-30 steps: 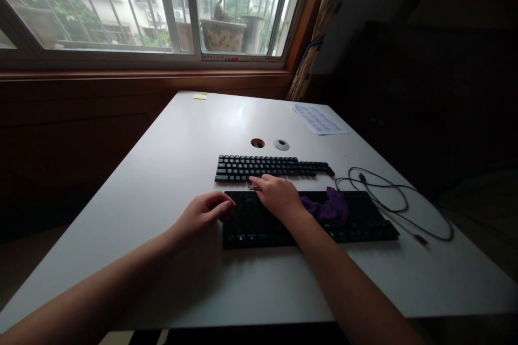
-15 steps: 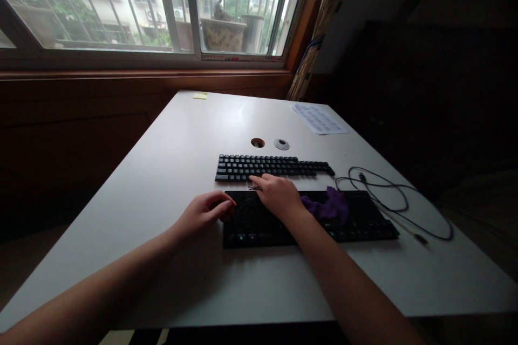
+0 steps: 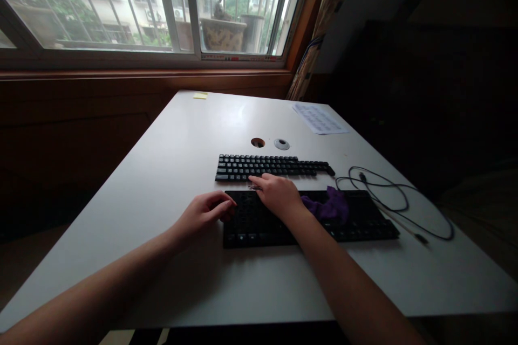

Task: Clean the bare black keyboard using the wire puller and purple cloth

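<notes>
Left hand [image 3: 205,209] curls at keyboard [image 3: 259,234], right hand [image 3: 280,194] by keycaps [image 3: 259,165] — fingers' [image 3: 256,180] grip unclear.

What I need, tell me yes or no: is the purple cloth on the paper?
No, the purple cloth lies on the near black keyboard.

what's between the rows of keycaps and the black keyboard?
Head view: a narrow strip of white table, partly covered by the right hand, plus a thin item beside its fingers, too small to identify.
</notes>
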A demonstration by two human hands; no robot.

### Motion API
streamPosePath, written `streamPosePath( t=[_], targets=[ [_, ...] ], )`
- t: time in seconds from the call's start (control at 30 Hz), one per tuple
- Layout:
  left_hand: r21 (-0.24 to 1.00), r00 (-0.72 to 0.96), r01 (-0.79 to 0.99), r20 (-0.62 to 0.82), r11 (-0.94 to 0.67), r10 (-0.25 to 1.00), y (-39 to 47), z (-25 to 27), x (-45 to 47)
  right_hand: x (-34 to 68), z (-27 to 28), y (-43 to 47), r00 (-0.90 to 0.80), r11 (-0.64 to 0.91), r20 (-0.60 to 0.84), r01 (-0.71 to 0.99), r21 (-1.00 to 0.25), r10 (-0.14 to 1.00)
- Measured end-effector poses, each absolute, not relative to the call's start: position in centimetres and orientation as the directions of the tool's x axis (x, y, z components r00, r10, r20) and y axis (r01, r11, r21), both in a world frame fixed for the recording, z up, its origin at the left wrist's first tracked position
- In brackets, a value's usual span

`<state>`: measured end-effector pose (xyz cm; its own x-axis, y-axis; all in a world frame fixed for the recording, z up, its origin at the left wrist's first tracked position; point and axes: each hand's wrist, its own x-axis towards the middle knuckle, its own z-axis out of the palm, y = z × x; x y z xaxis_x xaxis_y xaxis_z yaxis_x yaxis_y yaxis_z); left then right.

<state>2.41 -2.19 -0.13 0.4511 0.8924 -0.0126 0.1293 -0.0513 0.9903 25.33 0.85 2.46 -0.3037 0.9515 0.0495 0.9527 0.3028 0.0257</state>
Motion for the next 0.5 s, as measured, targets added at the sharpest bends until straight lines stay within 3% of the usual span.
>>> streamPosePath(
  t=[0.5],
  targets=[
    [0.990,0.453,0.131,-0.015,-0.050,0.891,-2.31,-0.10,2.35,25.40,2.25,0.99,-0.301,0.301,0.036,0.953,0.017,0.953]
  ],
)
